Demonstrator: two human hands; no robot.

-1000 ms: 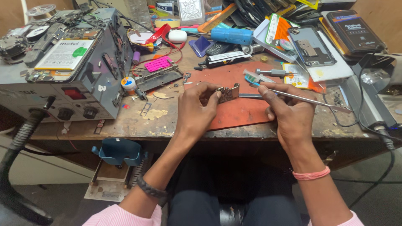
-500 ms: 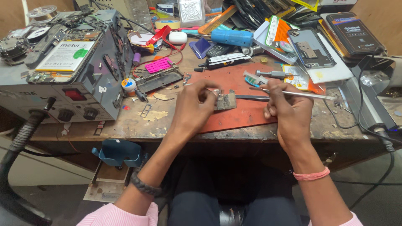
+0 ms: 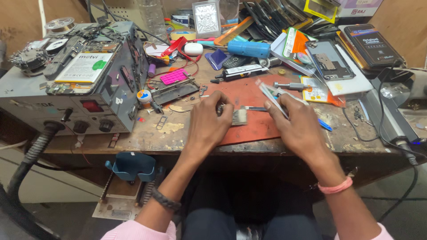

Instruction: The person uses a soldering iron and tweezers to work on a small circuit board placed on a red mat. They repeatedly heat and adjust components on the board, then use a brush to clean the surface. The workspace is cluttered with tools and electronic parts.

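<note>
My left hand (image 3: pixel 209 121) pinches a small circuit board (image 3: pixel 239 117) and holds it down on the red work mat (image 3: pixel 249 95) near the bench's front edge. My right hand (image 3: pixel 297 123) is closed around thin metal tweezers (image 3: pixel 268 94), whose tips point up and to the left, away from the board. A pink band circles my right wrist and a dark bracelet my left. A thin flat metal strip (image 3: pixel 255 108) lies on the mat between the two hands.
A grey bench power unit (image 3: pixel 75 95) with knobs and a phone battery on top fills the left. Behind the mat lie a blue cylinder (image 3: pixel 249 48), a pink keypad (image 3: pixel 174 76), a screwdriver (image 3: pixel 291 85), an opened phone body (image 3: pixel 329 60) and cables at the right edge.
My right hand has lifted the tweezers off the board and swung their tips up and leftward. My left hand keeps hold of the board, shifted slightly toward the front edge.
</note>
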